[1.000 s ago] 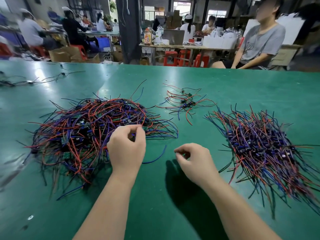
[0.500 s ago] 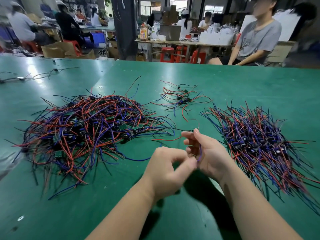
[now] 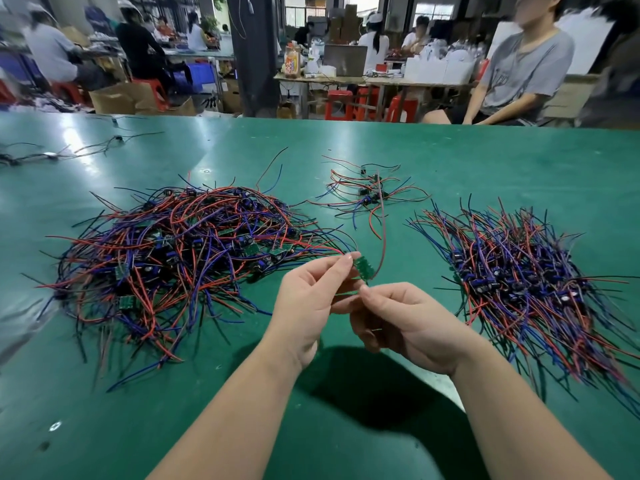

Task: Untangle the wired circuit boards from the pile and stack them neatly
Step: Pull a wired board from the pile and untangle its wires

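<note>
A big tangled pile (image 3: 180, 258) of red, blue and black wired boards lies at the left of the green table. On the right sits a tidier heap (image 3: 512, 282) with its wires lying roughly parallel. Between them, above the table, my left hand (image 3: 308, 306) pinches a small green circuit board (image 3: 363, 268) by its edge. My right hand (image 3: 401, 323) pinches a wire of that board just below it. A red wire (image 3: 382, 233) arcs up from the board.
A small loose cluster (image 3: 367, 195) of wired boards lies at the back middle. Stray dark wires (image 3: 52, 155) lie at the far left. A seated person (image 3: 519, 74) is beyond the table's far edge, with workbenches and stools behind.
My left hand left the tangled pile and met my right hand at the middle. Both hands now hold one board raised, its red wire pulled free.
</note>
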`<state>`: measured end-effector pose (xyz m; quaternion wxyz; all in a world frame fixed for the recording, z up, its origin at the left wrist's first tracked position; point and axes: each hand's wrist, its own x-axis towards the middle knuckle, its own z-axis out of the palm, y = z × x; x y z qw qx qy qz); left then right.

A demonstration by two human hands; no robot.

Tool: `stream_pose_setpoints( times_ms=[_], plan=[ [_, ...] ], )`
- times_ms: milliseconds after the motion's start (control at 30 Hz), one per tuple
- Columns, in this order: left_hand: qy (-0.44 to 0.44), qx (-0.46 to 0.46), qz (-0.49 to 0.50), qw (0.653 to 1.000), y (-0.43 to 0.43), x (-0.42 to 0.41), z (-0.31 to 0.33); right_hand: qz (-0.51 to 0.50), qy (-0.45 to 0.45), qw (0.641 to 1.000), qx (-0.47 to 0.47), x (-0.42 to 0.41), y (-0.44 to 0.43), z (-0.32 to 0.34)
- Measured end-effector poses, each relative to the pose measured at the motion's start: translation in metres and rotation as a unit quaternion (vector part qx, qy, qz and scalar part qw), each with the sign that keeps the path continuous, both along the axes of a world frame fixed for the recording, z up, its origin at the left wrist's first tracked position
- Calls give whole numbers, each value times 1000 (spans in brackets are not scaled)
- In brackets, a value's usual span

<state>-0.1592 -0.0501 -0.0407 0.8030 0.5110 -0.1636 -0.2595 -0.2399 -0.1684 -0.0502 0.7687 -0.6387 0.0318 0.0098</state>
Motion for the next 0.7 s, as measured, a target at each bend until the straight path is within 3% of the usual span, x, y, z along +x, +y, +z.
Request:
stream_pose_setpoints(
  times_ms=[167,267,433,500,600,700],
  plan=[
    [-15,-11,34,999,-1,3,-3,-165,-3,971,-172,6,6,-2],
    [-48,13,68,996,-2,6,-6,-231,-41,966,-107,6,1,-1],
    [-107,47,120,986,-3,8,-11,-344,-126,912,-185,5,3,-3],
    [-113,37,134,984,-3,9,-11,-402,-169,883,-172,6,5,-2],
    [-30,-45,116,992,-2,10,-4,-483,-173,848,-129,4,0,2],
    [70,-115,72,988,3,10,4,-486,-104,866,-53,5,-7,4]
  ],
)
